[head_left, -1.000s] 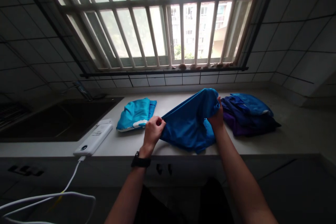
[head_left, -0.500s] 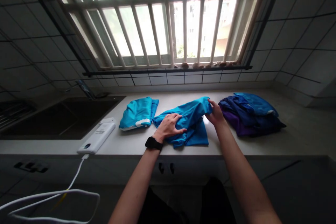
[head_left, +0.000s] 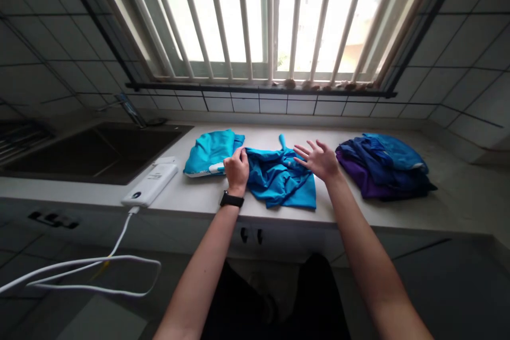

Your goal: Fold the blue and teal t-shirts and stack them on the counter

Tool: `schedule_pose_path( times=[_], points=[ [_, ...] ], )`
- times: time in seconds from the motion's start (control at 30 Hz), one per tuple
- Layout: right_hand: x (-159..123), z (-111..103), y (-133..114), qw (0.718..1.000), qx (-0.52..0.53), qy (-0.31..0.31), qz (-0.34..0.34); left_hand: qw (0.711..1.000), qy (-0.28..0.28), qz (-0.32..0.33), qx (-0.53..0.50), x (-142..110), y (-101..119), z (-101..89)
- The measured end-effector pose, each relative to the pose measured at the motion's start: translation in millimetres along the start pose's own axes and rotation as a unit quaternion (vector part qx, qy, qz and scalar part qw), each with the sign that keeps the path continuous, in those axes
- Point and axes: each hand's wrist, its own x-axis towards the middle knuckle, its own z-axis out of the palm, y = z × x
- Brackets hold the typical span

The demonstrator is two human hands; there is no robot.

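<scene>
A crumpled blue garment (head_left: 279, 180) lies on the counter in front of me; its exact kind is hard to make out. My left hand (head_left: 237, 170), with a black watch on the wrist, pinches the garment's upper left corner between thumb and fingers. Over the garment's right side, my right hand (head_left: 319, 160) is spread with fingers apart and holds nothing. Left of the garment sits a folded turquoise cloth item (head_left: 209, 151) with a white edge. To the right lies a pile of blue and purple clothes (head_left: 382, 167).
A white power bank (head_left: 150, 185) with a white cable (head_left: 123, 236) rests near the counter's front edge at left. Behind it is a dark sink (head_left: 99, 151) with a faucet (head_left: 129, 110). A barred window (head_left: 255, 21) rises behind the pale counter (head_left: 398, 218).
My left hand has gone from lying flat on the garment to pinching its left corner. My right hand has let go of the right end and opened. The view has tilted down.
</scene>
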Motion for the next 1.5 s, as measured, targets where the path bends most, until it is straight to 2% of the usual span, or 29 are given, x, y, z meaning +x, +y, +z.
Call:
schedule_pose_path(
  times=[0.07, 0.13, 0.2, 0.27, 0.3, 0.37, 0.4, 0.47, 0.57, 0.63, 0.7, 0.77, 0.83, 0.9, 0.97, 1.03, 1.1, 1.13, 1.2, 1.27, 1.33, 1.4, 1.5],
  points=[
    [5.3, -4.3, 5.7, 0.995, -0.063, 0.021, -0.068, 0.999, 0.003, -0.034, -0.001, 0.5, -4.0, 3.0],
    [9.8, -9.0, 12.7, 0.971, -0.181, 0.080, -0.136, 0.998, 0.010, -0.057, 0.009, 0.3, -6.3, 5.3],
    [12.4, -12.7, 20.2, 0.932, -0.313, 0.114, -0.145, 0.998, 0.024, -0.060, 0.009, -0.2, -7.4, 6.6],
    [13.0, -14.2, 26.3, 0.904, -0.400, 0.090, -0.119, 0.998, 0.044, -0.050, 0.001, -0.8, -8.0, 6.7],
    [12.8, -14.0, 27.8, 0.899, -0.417, 0.071, -0.110, 0.997, 0.055, -0.044, -0.004, -1.1, -8.4, 6.2],
    [11.8, -12.8, 26.9, 0.903, -0.408, 0.068, -0.121, 0.996, 0.085, -0.036, -0.013, -1.1, -9.5, 4.2],
    [11.1, -12.4, 24.4, 0.905, -0.388, 0.096, -0.146, 0.994, 0.104, -0.035, -0.017, -0.9, -10.3, 2.9],
    [9.7, -13.3, 17.0, 0.897, -0.331, 0.191, -0.222, 0.988, 0.143, -0.041, -0.025, -0.1, -12.7, 0.4],
    [9.1, -20.2, 7.6, 0.840, -0.259, 0.330, -0.344, 0.982, 0.171, -0.067, -0.039, 1.6, -16.5, -1.1],
    [11.5, -26.1, 6.5, 0.820, -0.242, 0.368, -0.366, 0.982, 0.163, -0.081, -0.048, 2.0, -17.4, -1.0],
    [15.8, -29.4, 8.6, 0.837, -0.229, 0.381, -0.319, 0.983, 0.157, -0.084, -0.048, 1.0, -15.7, -1.9],
    [19.3, -28.0, 10.2, 0.879, -0.175, 0.375, -0.237, 0.985, 0.158, -0.064, -0.036, -1.3, -11.0, -4.9],
    [18.5, -22.2, 8.4, 0.925, -0.089, 0.329, -0.169, 0.991, 0.131, -0.005, -0.027, -4.4, -3.8, -9.1],
    [11.8, -13.7, 3.6, 0.963, -0.027, 0.241, -0.122, 0.995, 0.055, 0.080, -0.028, -7.2, 5.1, -12.5],
    [1.0, -4.7, -1.6, 0.987, -0.012, 0.142, -0.069, 0.987, -0.039, 0.156, -0.029, -9.4, 13.7, -13.1],
    [-8.6, 2.3, -4.1, 0.997, -0.020, 0.066, -0.020, 0.970, -0.123, 0.208, -0.027, -11.1, 19.8, -10.7],
    [-11.8, 4.8, -2.6, 0.999, -0.030, 0.033, -0.009, 0.950, -0.199, 0.239, -0.025, -12.7, 22.2, -6.5],
    [-10.3, 3.7, -0.6, 0.998, -0.035, 0.038, -0.019, 0.940, -0.235, 0.247, -0.025, -13.5, 22.1, -4.3],
    [-2.5, -3.3, 4.9, 0.992, -0.054, 0.102, -0.051, 0.926, -0.281, 0.249, -0.020, -14.7, 20.3, -0.7],
    [8.1, -14.9, 10.6, 0.970, -0.091, 0.211, -0.078, 0.927, -0.290, 0.238, -0.009, -15.4, 18.3, 1.2],
    [17.1, -26.7, 15.0, 0.941, -0.115, 0.299, -0.108, 0.935, -0.274, 0.226, 0.003, -15.6, 17.8, 1.6],
    [22.4, -34.3, 17.6, 0.932, -0.108, 0.318, -0.139, 0.943, -0.253, 0.215, 0.016, -15.4, 18.7, 1.3],
    [24.1, -33.9, 18.2, 0.939, -0.073, 0.299, -0.156, 0.963, -0.196, 0.182, 0.044, -13.7, 19.3, 1.3]
  ],
)
